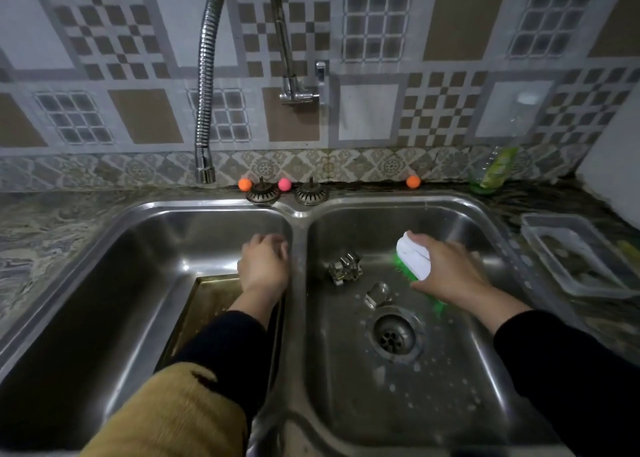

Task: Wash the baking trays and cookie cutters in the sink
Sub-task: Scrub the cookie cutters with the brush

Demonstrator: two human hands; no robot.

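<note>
**Mia:** How much of the washing is done?

**Sam:** I think it is somewhere in the middle. The right hand [446, 271] has its fingers curled around a white scrub brush [414, 259] with green bristles. It holds the brush low in the right bowl of the sink [460, 221].

**Mia:** Where are the cookie cutters?

**Sam:** Two lie on the bottom of the right bowl. A shiny bumpy cutter [345, 269] is just beside the brush. A smaller round cutter [378, 294] sits near the drain [393, 335]. There are little soap spots around the drain, so I guess some scrubbing is going on. I cannot tell if the cutters are clean.

**Mia:** And the trays?

**Sam:** A gold baking tray [211, 304] stands tilted in the left bowl. The left hand [265, 266] is at the top corner of the tray, by the wall between the bowls. Its fingers look curled, but I cannot tell if they really hold the tray. I see only this one tray. It probably needs a rinse.

**Mia:** Is the water on?

**Sam:** No water comes out of the bendy tap [204, 117] over the left bowl.

**Mia:** What else is in the room?

**Sam:** A tiled wall with squares. Two drain plugs [262, 193] sit behind the sink with small orange and pink balls [245, 184]. A green soap bottle [493, 172] stands on the stone counter [52, 228]. A clear plastic box [575, 255] is to the right.
</note>
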